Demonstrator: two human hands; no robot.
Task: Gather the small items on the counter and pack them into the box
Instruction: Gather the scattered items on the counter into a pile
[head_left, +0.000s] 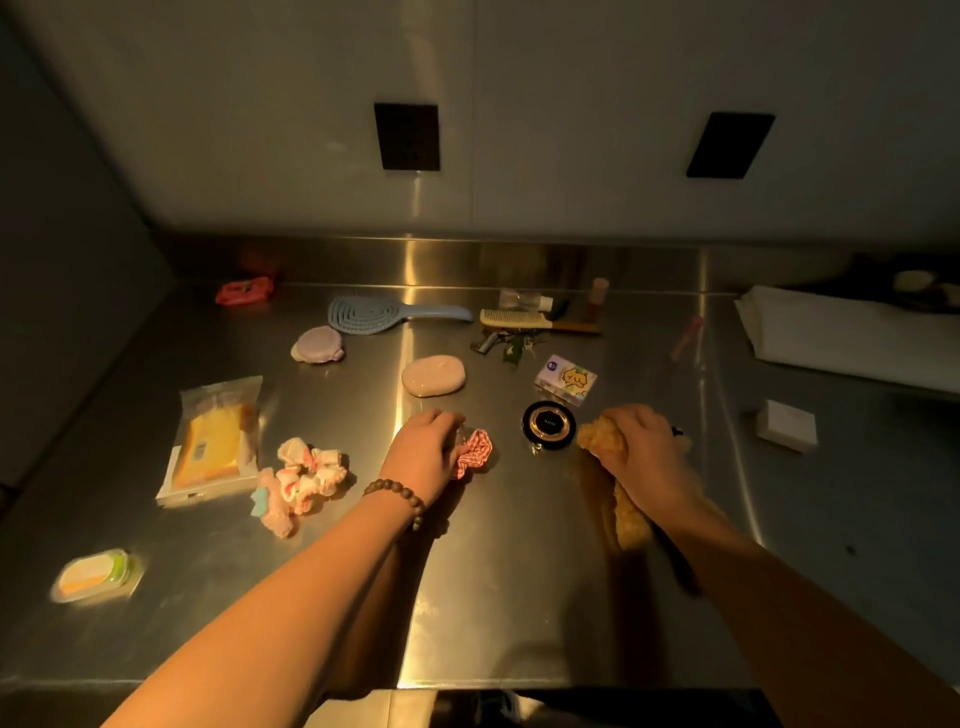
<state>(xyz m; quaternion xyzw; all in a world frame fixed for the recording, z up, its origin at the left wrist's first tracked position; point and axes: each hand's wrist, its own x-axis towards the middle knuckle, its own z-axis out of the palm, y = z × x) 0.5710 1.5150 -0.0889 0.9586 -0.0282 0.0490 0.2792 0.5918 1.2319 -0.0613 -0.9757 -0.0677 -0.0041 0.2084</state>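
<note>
Steel counter (519, 571) carries the scattered small items; no box can be made out for certain, only a white folded thing (841, 332) far right and a small white block (787, 426) near it; left hand (423, 449) has fingers curled, pinching a red checked scrunchie (474, 453) that lies on the counter at centre; right hand (641, 447) grips a fuzzy yellow scrunchie (628, 512), fingers closed round it, its length trailing near along the wrist; black round compact (549, 425) sits between the two hands, lid on; pale oval case (434, 375) lies just far of the left hand, closed; lilac round case (317, 344) farther left, closed; blue brush (363, 314) and cream comb (519, 319) at the far side; tissue pack (566, 379) far of the compact; clear bag (215, 441) at left holds something yellow; pink-white scrunchies (306, 475) just right of it; sealed clear tub (96, 574) near left holds orange and white contents; red pack (244, 290) far left
</note>
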